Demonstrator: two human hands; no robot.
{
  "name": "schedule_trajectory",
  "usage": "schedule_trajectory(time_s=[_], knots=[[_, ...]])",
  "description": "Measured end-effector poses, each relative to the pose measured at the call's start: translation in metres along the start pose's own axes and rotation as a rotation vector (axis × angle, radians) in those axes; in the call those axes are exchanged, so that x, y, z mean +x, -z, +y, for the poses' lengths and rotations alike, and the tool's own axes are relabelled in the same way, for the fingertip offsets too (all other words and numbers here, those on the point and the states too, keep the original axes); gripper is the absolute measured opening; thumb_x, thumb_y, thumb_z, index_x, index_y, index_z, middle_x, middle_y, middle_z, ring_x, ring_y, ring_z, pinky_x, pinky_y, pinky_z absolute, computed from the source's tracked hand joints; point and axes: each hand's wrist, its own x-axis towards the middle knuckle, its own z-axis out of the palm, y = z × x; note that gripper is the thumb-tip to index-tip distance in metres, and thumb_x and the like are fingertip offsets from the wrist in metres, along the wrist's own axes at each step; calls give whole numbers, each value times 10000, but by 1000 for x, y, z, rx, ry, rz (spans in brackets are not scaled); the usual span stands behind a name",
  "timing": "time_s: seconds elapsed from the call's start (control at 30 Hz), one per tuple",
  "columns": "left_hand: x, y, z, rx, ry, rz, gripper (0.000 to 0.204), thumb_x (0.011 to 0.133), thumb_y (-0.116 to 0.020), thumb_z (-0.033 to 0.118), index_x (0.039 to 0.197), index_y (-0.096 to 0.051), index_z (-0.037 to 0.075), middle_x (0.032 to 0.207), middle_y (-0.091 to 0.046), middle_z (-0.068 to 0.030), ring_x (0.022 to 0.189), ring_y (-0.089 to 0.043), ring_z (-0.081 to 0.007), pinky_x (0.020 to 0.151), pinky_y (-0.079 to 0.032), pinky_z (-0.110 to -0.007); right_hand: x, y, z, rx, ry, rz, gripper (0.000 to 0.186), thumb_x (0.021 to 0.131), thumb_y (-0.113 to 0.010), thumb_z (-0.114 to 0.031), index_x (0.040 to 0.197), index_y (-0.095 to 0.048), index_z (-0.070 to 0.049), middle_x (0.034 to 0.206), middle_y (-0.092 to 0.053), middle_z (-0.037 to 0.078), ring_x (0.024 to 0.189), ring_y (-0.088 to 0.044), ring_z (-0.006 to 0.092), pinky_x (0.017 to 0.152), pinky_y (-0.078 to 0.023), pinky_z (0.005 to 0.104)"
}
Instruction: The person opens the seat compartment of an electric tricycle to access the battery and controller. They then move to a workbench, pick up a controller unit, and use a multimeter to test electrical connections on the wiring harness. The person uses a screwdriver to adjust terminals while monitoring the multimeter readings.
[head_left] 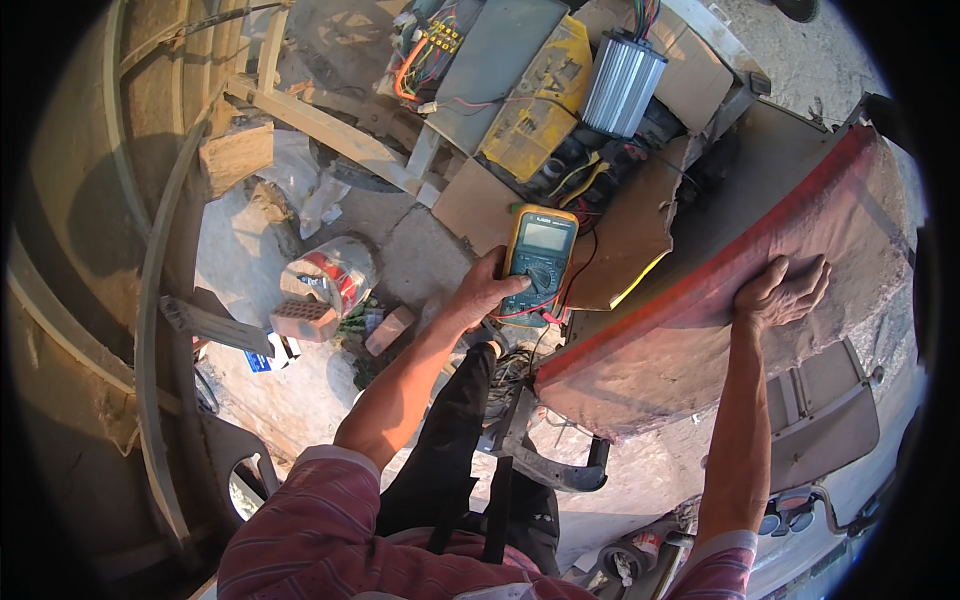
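Observation:
My left hand (486,292) is closed on a multimeter (540,255) with a yellow-orange case, a pale display and a dial, its thumb on the front. Red and black leads hang from its lower end. My right hand (782,292) rests open, fingers apart and slightly bent, on a dusty seat or panel (660,355) with a red upper edge. A bent brown cardboard sheet (635,250) lies just right of the multimeter, above a tangle of wires.
A silver finned cylinder (625,85), yellow part (535,100) and wiring board (430,55) lie ahead. A rusty metal frame (150,300) curves along the left. Bricks (305,320) and debris cover the ground. A bent metal bracket (545,460) sits near my legs.

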Motion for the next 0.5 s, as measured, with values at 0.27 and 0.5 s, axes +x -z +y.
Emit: schedule_trajectory(time_s=[0.27,0.5], knots=[[75,3,-8,1037,-271,-3,602,711,-830,236,1235,-645,2,1360,-570,-205,1259,-549,-384,1068,-455,-437,-1,1,-2,-2,-39,-18,782,906,-574,-536,1548,-466,-102,1597,-409,167,1485,-342,368,1218,-244,541],[112,15,-1,1244,-179,-128,640,710,-834,341,1248,-653,45,1420,-553,-198,1346,-495,-381,1105,-420,-468,-2,4,-3,-17,-37,-31,787,903,-572,-525,1542,-466,-79,1589,-399,179,1480,-344,373,1220,-241,535]])
